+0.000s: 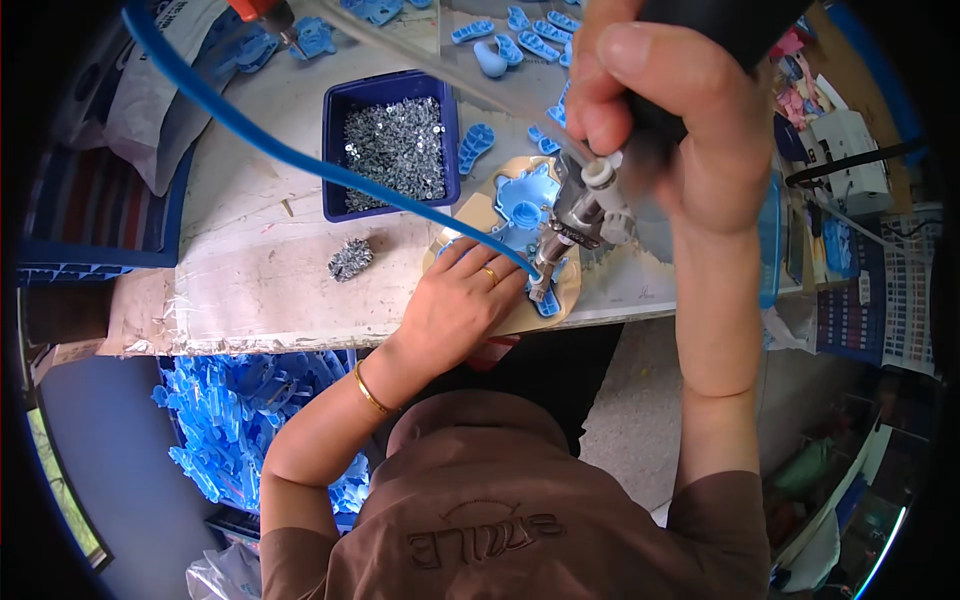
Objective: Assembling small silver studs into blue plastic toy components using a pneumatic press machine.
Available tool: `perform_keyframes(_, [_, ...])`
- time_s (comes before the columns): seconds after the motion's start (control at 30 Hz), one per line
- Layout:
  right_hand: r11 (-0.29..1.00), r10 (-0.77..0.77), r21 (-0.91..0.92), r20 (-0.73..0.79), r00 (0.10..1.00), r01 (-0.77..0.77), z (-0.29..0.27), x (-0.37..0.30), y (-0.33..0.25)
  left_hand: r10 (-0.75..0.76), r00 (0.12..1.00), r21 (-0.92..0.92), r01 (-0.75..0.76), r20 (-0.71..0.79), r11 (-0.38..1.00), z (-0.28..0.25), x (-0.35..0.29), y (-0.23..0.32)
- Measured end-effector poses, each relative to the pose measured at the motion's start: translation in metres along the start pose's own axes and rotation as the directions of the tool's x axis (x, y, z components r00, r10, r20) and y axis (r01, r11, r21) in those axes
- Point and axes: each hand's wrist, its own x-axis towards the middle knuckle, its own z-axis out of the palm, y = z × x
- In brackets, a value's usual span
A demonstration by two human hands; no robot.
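My right hand [690, 110] is wrapped round the black body of a screwdriver with an automatic screw feed. Its metal nose [565, 235] points down at a light-blue plastic shell part [530, 190] lying in a tan holder [480, 212]. A clear tube [450, 72] and a blue hose [270, 155] run into the driver's head. My left hand [462, 300] lies flat on the near left of the part, fingers stretched out beside the nose. Whether the tip touches the part, I cannot tell.
A dark-blue bin [328, 150] of small screws stands left of the holder, with a loose screw pile [351, 259] nearer me. More light-blue parts [540, 45] lie at the back. A crate of blue parts [240, 420] sits below the table's front edge. An orange-handled tool [265, 12] hangs far left.
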Motion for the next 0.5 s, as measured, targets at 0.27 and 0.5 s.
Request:
perform_keyframes(0.27, [0.970, -0.173, 0.171, -0.001, 0.985, 0.170, -0.003, -0.011, 0.037, -0.014, 1.000, 0.004, 0.014, -0.007, 1.000, 0.001, 0.002, 0.002])
perform_keyframes(0.5, [0.972, -0.228, -0.028, 0.135, 0.964, 0.234, -0.054, 0.029, -0.002, -0.009, 0.998, 0.015, 0.010, -0.059, 1.000, 0.007, 0.001, 0.014])
